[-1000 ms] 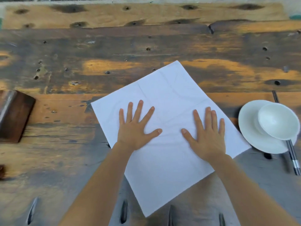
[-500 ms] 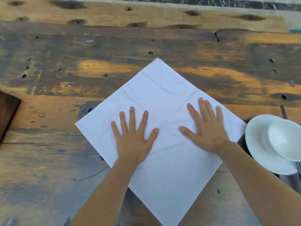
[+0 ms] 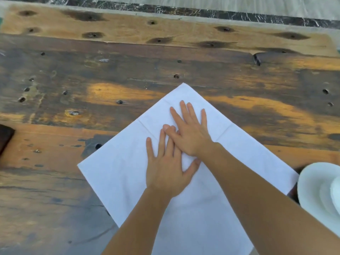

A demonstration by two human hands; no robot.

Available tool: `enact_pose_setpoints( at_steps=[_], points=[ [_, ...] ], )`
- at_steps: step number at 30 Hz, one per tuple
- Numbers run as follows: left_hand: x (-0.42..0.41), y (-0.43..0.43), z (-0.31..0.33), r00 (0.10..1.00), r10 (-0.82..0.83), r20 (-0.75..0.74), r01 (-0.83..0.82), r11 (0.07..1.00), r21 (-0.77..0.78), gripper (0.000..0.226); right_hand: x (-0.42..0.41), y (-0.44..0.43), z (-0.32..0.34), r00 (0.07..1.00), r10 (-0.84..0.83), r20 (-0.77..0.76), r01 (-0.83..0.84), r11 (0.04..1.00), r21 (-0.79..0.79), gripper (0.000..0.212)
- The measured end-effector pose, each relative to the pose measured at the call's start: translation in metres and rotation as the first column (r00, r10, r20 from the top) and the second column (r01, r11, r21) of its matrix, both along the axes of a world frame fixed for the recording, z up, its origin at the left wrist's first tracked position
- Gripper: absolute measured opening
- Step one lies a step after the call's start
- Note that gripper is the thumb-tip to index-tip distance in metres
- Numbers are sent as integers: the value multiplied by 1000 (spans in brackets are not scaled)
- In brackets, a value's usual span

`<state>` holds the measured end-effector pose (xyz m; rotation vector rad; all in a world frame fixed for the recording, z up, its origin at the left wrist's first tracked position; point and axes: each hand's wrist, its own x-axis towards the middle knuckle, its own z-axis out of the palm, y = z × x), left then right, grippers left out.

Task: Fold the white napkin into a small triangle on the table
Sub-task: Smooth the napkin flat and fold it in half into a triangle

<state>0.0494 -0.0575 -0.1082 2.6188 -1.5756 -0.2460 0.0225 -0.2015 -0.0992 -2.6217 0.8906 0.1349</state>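
The white napkin (image 3: 117,173) lies flat and unfolded on the wooden table (image 3: 128,74), turned like a diamond with one corner pointing away from me. Old crease lines cross it. My left hand (image 3: 167,170) rests palm down near its middle, fingers spread. My right hand (image 3: 191,133) lies palm down just beyond it, over the tips of my left fingers, pointing toward the far corner. Neither hand grips the cloth. My forearms hide the napkin's near corner.
A white plate (image 3: 311,188) with a white bowl (image 3: 334,194) on it stands at the right edge, just off the napkin's right corner. A dark wooden block (image 3: 4,137) sits at the left edge. The table's far edge meets a marble strip.
My hands lay apart on the napkin; now the right one has slid left and forward over my left fingers. The napkin has turned into a diamond. The view has shifted nearer.
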Motion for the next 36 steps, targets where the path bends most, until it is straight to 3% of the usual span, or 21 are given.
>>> enact_pose_setpoints(
  at_steps=[7, 17, 24, 31, 34, 36],
  points=[
    [1, 0, -5, 1000, 0, -11, 0, 998, -59, 91, 39, -54, -15, 992, -125, -16, 120, 975, -184, 76],
    [13, 15, -3, 999, -29, -29, 25, 990, -137, 82, 49, -71, -11, 989, -145, -4, 141, 971, -194, 84],
    [107, 140, 12, 948, 319, 17, -319, 943, 97, 75, 49, -73, -21, 990, -137, 23, 138, 959, -248, 87],
    [114, 155, 14, 926, 377, -25, -370, 918, 142, 75, 51, -64, -9, 989, -146, -24, 133, 948, -289, 82],
    [116, 156, 13, 911, 410, -41, -401, 906, 132, 77, 50, -20, -1, 983, -156, 93, 177, 939, -294, 72],
    [116, 155, 13, 905, 421, -54, -413, 903, 121, 77, 41, 35, -3, 986, -65, 155, 103, 963, -251, 73]
  ],
)
